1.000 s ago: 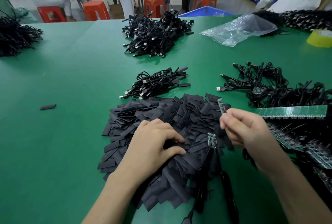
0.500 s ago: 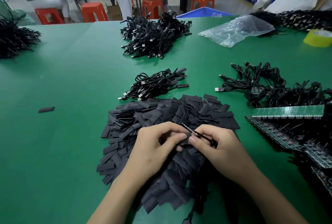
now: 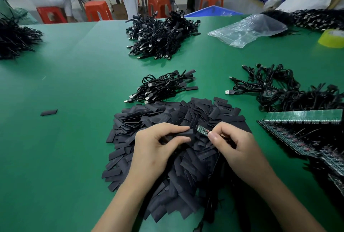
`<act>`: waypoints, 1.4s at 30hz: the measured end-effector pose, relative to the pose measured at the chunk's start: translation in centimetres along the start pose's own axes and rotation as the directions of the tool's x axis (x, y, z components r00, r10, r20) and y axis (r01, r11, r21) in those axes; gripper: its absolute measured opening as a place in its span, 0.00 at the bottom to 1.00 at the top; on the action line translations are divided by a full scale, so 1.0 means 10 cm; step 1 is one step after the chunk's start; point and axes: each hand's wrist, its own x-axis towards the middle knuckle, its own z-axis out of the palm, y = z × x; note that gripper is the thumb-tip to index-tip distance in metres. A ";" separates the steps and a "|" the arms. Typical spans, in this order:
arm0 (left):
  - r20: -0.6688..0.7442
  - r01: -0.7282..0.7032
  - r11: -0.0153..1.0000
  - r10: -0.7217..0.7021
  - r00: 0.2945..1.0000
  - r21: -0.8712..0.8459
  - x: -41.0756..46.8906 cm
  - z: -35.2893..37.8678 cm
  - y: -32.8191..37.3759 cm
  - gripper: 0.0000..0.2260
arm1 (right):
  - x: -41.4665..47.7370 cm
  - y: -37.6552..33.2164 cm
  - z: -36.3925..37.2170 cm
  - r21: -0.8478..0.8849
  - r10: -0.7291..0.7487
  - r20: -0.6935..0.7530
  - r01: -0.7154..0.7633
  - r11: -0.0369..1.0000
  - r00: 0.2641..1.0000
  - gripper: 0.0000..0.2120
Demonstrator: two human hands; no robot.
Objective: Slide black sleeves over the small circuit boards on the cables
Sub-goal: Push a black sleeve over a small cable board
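A: Fig. position?
B: Over the sleeve pile [image 3: 186, 112], by the bench's [image 3: 65, 138] near edge; left hand [image 3: 154, 149] pinches a black sleeve [image 3: 183, 133]; right hand [image 3: 234, 148] pinches the circuit board [image 3: 202, 130], tip at the sleeve's mouth.
A: Technique?
B: Likely squeeze the mouth open; feed the board straight.

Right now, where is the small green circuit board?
Head view, centre: the right hand pinches the circuit board above the sleeve pile, its left end at the black sleeve held by the left hand.
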 end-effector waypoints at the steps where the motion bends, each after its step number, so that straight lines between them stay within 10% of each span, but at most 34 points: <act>1: 0.002 0.005 1.000 -0.005 1.000 -0.005 0.00 0.00 0.00 0.09 | -0.01 0.00 0.01 -0.006 0.000 0.013 0.001 1.000 1.000 0.14; 28: 0.203 -0.224 0.938 0.174 0.964 0.263 0.02 -0.12 -0.12 0.09 | -0.02 0.07 0.00 -0.102 0.008 0.195 0.012 0.995 0.981 0.12; 42: 0.270 -0.196 0.978 0.171 0.947 0.069 0.05 -0.13 -0.08 0.10 | 0.00 0.09 0.00 -0.062 0.013 0.184 -0.002 0.998 0.983 0.12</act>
